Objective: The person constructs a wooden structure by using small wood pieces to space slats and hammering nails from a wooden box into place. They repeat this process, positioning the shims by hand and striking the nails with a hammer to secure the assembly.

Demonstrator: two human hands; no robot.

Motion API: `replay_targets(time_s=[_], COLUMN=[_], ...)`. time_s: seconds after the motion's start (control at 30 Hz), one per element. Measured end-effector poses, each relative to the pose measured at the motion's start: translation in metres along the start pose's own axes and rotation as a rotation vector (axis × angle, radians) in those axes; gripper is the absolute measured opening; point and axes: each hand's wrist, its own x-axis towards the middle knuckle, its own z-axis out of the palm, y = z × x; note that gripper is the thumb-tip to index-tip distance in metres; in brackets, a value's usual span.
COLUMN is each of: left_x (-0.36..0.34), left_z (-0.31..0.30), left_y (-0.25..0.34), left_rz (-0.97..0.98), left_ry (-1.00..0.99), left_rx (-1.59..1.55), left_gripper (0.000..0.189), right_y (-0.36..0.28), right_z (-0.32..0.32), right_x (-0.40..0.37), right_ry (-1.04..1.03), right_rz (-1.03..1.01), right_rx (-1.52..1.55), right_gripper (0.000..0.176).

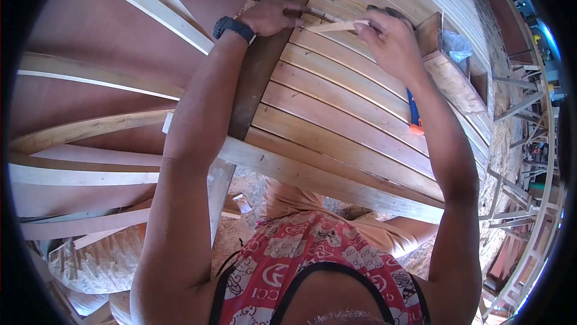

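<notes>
Thin pale wooden strip [334, 26] pinched in our right hand [390, 42] grip, left hand [270, 17] pinching other end over slatted wooden panel [336, 108]; uneven pressure could snap it, we judge.

Notes loose pale battens [150, 6] scattered across a red-brown board [90, 30] at left. Finds a blue-and-orange tool [413, 114] lying flat right of centre. Records an open wooden box [457, 78] at upper right, with a clear plastic bag [457, 45] inside. Sees stacked wooden frames [529, 144] along the far right edge and wood shavings [102, 265] at lower left.
</notes>
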Motion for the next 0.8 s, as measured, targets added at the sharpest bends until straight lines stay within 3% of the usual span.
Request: replay_targets(time_s=[0.13, 0.2, 0.3, 0.4, 0.8], left_x=[-0.002, -0.003, -0.002, -0.001, 0.0], left_z=[-0.001, -0.003, -0.008, -0.005, -0.007], left_y=[-0.002, 0.001, 0.005, 0.002, 0.004], left_rz=[0.038, 0.077, 0.046, 0.082, 0.12], left_ry=[0.031, 0.029, -0.038, 0.002, -0.024], left_rx=[0.008, -0.031, -0.031, 0.003, -0.046], left_gripper=[0.055, 0.056, 0.054, 0.052, 0.057], right_y=[-0.034, -0.035, -0.05, -0.064, -0.074], right_z=[0.0, 0.002, -0.003, -0.009, -0.003], right_x=[0.027, 0.042, 0.061, 0.066, 0.076], right_ry=[-0.027, -0.062, -0.22, -0.094, -0.203], right_rz=[-0.119, -0.292, -0.259, -0.357, -0.332], right_rx=[-0.217, -0.294, -0.506, -0.452, -0.545], right_gripper=[0.019, 0.021, 0.023, 0.015, 0.013])
